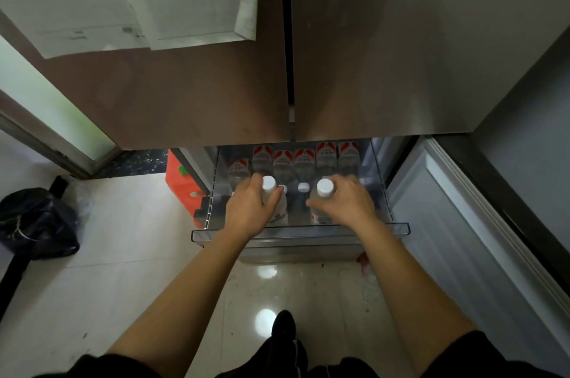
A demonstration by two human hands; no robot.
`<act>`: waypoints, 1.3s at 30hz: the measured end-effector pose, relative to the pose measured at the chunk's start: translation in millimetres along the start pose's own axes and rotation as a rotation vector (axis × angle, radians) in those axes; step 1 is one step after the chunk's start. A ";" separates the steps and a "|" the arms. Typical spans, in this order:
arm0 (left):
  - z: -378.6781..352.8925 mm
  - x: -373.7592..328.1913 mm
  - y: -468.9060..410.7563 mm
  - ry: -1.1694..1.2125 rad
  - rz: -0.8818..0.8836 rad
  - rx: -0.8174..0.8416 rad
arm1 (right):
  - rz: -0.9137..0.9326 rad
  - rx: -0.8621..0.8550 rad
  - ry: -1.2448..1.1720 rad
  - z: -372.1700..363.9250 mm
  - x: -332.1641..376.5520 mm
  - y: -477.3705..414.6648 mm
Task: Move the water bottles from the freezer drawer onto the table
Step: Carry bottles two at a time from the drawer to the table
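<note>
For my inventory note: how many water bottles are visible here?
8 bottles: six across the freezer drawer's back, one in the left hand, one in the right hand; more may be hidden.

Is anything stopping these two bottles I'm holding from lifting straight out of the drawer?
Nothing visible. The left hand grips the left bottle, right hand the right bottle, both clear of the fridge doors above.

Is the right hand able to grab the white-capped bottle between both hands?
Probably not yet: the right hand grips another clear plastic white-capped water bottle, though the middle white-capped bottle stands uncovered beside it.
</note>
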State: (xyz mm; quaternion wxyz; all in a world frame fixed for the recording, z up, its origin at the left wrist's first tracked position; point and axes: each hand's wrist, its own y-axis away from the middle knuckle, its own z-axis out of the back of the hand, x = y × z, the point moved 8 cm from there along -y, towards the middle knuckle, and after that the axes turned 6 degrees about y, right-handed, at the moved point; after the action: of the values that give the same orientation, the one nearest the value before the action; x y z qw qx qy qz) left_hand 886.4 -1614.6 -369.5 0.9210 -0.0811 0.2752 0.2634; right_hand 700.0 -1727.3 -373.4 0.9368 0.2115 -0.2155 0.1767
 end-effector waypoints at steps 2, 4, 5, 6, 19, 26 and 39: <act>-7.8 2.4 10.0 0.050 0.048 -0.009 | -0.038 0.088 -0.054 -20.4 -10.2 3.6; -20.6 10.9 19.7 0.083 0.132 0.054 | -0.052 0.140 -0.073 -37.7 -18.7 7.6; -26.9 15.2 24.5 0.105 0.169 0.093 | -0.061 0.142 -0.086 -42.6 -23.0 8.3; -31.5 19.1 27.4 0.130 0.197 0.118 | -0.072 0.137 -0.109 -44.5 -26.8 8.0; 22.0 23.7 35.1 0.564 0.317 -0.202 | -0.089 -0.185 -0.353 -23.6 -14.0 31.7; 100.1 5.6 92.6 0.686 0.191 -0.449 | 0.101 -0.392 -0.575 16.4 25.6 80.1; 225.1 83.2 336.5 0.498 0.358 -0.891 | 0.515 -0.106 -0.665 -74.7 164.5 227.1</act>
State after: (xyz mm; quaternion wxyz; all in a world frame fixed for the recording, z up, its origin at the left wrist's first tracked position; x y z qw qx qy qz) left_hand 871.6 -1226.3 -228.6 0.6450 -0.4755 0.3564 0.4804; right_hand 767.7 -1460.0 -283.1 0.7510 0.1476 -0.5608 0.3159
